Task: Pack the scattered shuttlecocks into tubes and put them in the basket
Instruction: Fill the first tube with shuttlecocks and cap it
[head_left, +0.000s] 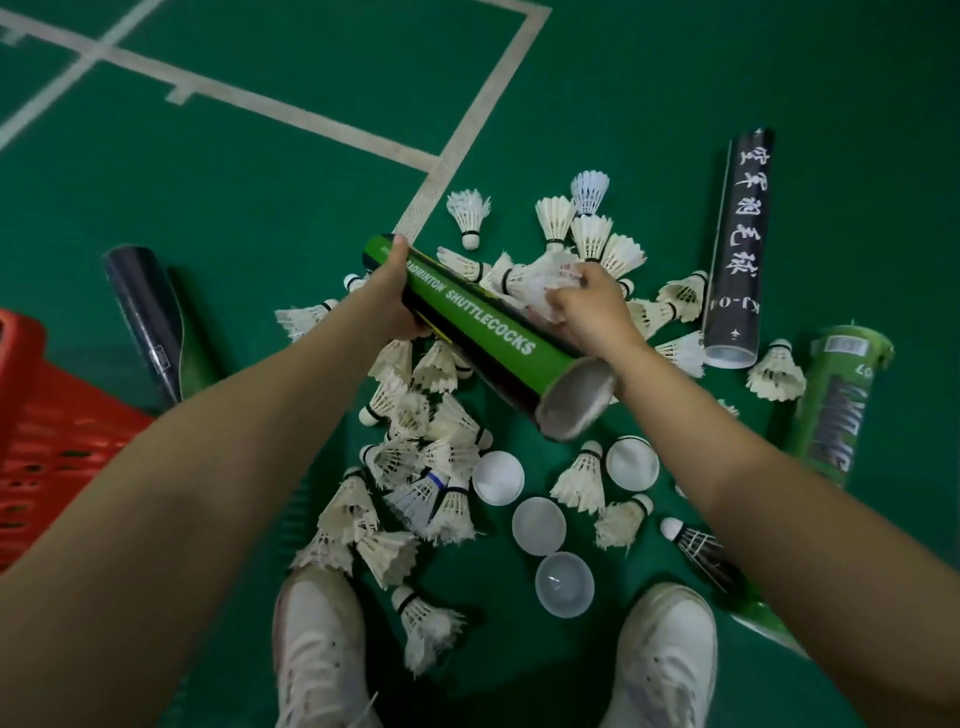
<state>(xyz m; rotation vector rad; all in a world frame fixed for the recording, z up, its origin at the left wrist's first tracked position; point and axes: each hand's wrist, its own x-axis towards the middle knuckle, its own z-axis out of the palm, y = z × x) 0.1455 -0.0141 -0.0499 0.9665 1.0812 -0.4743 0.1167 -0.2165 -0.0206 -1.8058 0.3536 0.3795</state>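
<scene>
1. Looking down through the head feed, I see a green court floor (249, 197) crossed by white lines (291, 111) that meet at a corner.
2. The left hand (400, 306) has its grip wrapped round a green tube (483, 332), which is held tilted above the floor with its open end toward me.
3. The right hand (587, 317) has its grip curled about a white shuttlecock (545, 291), blurred, just beside the tube's far side.
4. Scattered shuttlecocks (415, 467) lie on the floor under and around the tube, reaching down to the white shoes (319, 639).
5. A red basket (47, 441) sits on the floor at my left edge, apart from the pile, with a dark tube (145, 312) lying near it.
6. At the right lie a black tube (737, 249) and a second green tube (836, 410). Round caps (497, 478) rest on the floor between the shoes and the held tube.
</scene>
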